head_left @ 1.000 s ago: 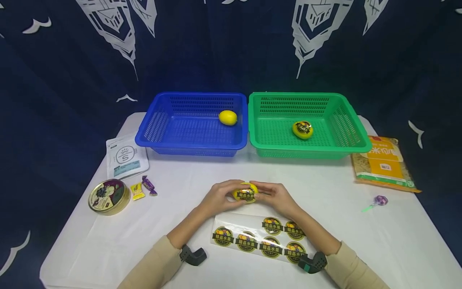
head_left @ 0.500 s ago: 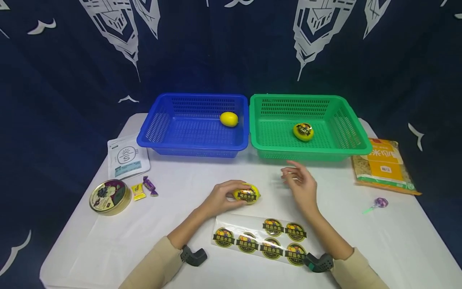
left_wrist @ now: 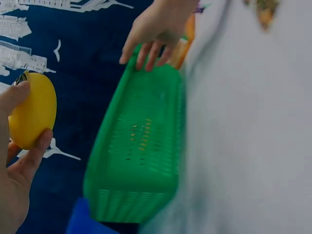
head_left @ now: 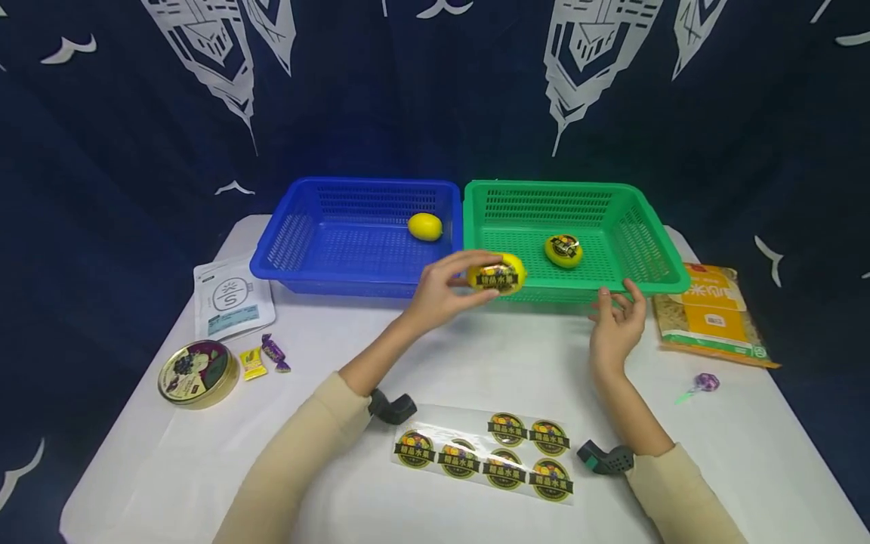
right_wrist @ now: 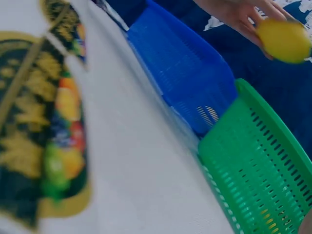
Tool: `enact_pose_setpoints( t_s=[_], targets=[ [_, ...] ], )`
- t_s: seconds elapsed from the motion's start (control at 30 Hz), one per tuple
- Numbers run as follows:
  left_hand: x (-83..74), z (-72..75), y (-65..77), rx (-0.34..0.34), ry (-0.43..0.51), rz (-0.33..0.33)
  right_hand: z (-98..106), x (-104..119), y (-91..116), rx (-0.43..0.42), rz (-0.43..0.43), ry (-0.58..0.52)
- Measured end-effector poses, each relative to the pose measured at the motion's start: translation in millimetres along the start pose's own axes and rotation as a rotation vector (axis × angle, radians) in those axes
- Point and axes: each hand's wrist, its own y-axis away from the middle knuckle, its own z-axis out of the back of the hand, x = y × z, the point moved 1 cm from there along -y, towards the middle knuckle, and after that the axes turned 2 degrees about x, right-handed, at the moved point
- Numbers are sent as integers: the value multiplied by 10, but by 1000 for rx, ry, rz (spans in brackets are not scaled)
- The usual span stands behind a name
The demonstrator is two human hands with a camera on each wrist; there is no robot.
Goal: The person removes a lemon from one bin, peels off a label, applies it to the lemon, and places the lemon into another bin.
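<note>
My left hand [head_left: 442, 295] grips a yellow lemon [head_left: 518, 270] between thumb and fingers, raised in front of the green basket's near rim. A round black-and-gold sticker [head_left: 497, 279] is on the lemon's side facing me. At the near right rim of the green basket [head_left: 652, 234], my right hand [head_left: 617, 332] has its fingertips at the edge, fingers loosely bent. Inside that basket lies another stickered lemon [head_left: 563, 251]. A plain lemon [head_left: 425, 227] rests in the blue basket [head_left: 360, 242]. In the left wrist view the held lemon [left_wrist: 36, 109] shows mostly its bare side.
A sticker sheet [head_left: 448, 419] lies at the table's front. To the left are a round tin [head_left: 198, 373], a white pouch [head_left: 232, 298], a yellow candy [head_left: 253, 364] and a purple candy [head_left: 275, 352]. On the right are an orange food bag [head_left: 714, 313] and a lollipop [head_left: 705, 382].
My right hand has let go of the lemon and moved right and forward to the green basket's rim. My left hand has lifted the lemon forward and slightly right.
</note>
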Motion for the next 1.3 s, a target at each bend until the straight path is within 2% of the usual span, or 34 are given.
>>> enact_pose_setpoints(
  t_s=[0.07, 0.13, 0.2, 0.27, 0.43, 0.53, 0.7, 0.83, 0.97, 1.13, 1.3],
  targets=[
    [100, 4, -260, -16, 12, -4, -35, -5, -38, -34, -22, -36],
    [277, -19, -505, -27, -2, 5, -70, -19, -64, -57, -34, -47],
    [485, -58, -729, -33, -28, 13, -99, -25, -76, -77, -42, -32],
    [628, -91, -918, -22, -68, 44, -117, -31, -75, -88, -48, -6],
    [945, -193, -1254, 52, -199, 153, -115, -33, -36, -93, -51, 48],
    [1106, -277, -1399, 127, -301, 211, -88, -2, 1, -89, -50, 56],
    [1284, -431, -1546, 273, -407, 287, -54, 92, 65, -84, -35, 67],
    [1382, -536, -1594, 364, -453, 378, -37, 35, 39, -78, 3, 76],
    [1437, -600, -1603, 400, -513, 469, -30, -55, -14, -91, 38, 88],
    [1460, -665, -1606, 426, -583, 522, -29, -76, -58, -91, 52, 71],
    [1488, -729, -1540, 481, -582, 593, -30, 0, -48, -83, 41, 68]
  ],
)
